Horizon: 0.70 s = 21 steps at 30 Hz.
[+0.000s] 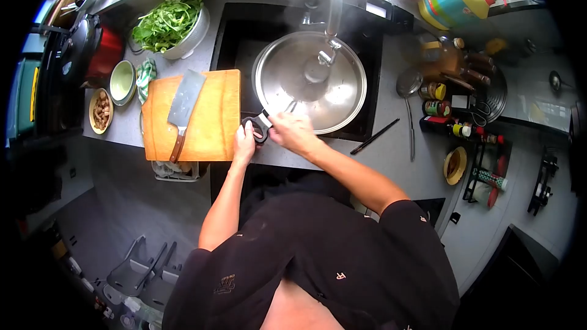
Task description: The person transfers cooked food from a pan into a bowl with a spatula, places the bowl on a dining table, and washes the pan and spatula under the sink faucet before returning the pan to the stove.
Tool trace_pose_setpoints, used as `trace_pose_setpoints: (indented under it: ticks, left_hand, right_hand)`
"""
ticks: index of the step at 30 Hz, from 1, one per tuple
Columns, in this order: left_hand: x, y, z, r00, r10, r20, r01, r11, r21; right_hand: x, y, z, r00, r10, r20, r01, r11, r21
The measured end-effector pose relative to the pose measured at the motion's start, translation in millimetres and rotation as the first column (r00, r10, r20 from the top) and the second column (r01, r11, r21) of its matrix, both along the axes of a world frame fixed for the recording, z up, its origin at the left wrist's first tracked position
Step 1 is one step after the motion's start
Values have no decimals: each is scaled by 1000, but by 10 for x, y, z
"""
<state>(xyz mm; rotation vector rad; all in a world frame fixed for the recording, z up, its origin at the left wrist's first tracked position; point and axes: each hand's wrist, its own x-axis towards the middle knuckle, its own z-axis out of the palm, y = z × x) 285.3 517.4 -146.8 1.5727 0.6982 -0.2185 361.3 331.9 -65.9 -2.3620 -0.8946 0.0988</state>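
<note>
Head view. Left hand (244, 140): grip wrapped round black handle (262, 123), at wok's (333, 98) 7 o'clock. Right hand (293, 133): curled just beside; cannot tell what it grasps. Wok at 12 o'clock, over sink (225, 30), below tap (334, 9). Vapour (361, 21) nearby: tilting could scald. Cleaver (187, 100), 10 o'clock, on cutting board (217, 107); left-hand knock could topple it.

Bare left hand (244, 140): fingers curled, wrist (242, 160) straight back behind them, left forearm (225, 198) running near-straight to the torso. Bare right hand (295, 133): knuckles up, fingers bent, tips partly hidden; right forearm (354, 177) slants back and outward from them. Right fingers near the left ones, slightly forward, not touching.
</note>
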Motion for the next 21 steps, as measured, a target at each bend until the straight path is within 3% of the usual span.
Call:
trace_pose_setpoints:
  ticks: [4, 6, 9, 12, 13, 16, 17, 20, 21]
  left_hand:
    - [-5, 6, 16, 999, -31, 36, 31, 1000, -1]
    - [-2, 12, -14, 998, -34, 46, 35, 999, -15]
    - [5, 27, -58, 996, -60, 62, 61, 998, -16]
    - [13, 26, -40, 996, -61, 72, 63, 998, -25]
    - [8, 32, -35, 996, -62, 71, 64, 998, -27]
    - [12, 42, -66, 995, -68, 70, 71, 997, -33]
    - [9, 50, -82, 995, -70, 67, 72, 997, -35]
    - [9, 33, 3, 995, -70, 77, 72, 997, -34]
    - [10, 52, -21, 994, -89, 61, 92, 995, -40]
  right_hand:
    - [-84, -804, 526, 911, -411, 34, 400, 861, -313]
    - [-144, -1342, 179, 873, -488, 1, 464, 830, -311]
    - [-209, -1572, -291, 556, -655, -512, 653, 725, -219]
    - [-146, -1168, 164, 201, -516, -832, 835, 535, -130]
    - [-129, -1080, 215, 178, -466, -867, 838, 533, -115]
    - [-120, -898, 276, 357, -518, -777, 663, 727, -180]
    - [-134, -860, 328, 444, -563, -697, 558, 783, -277]
    - [-261, -706, 346, 801, -573, -173, 522, 810, -267]
    - [-286, -593, 483, 790, -591, -165, 539, 797, -272]
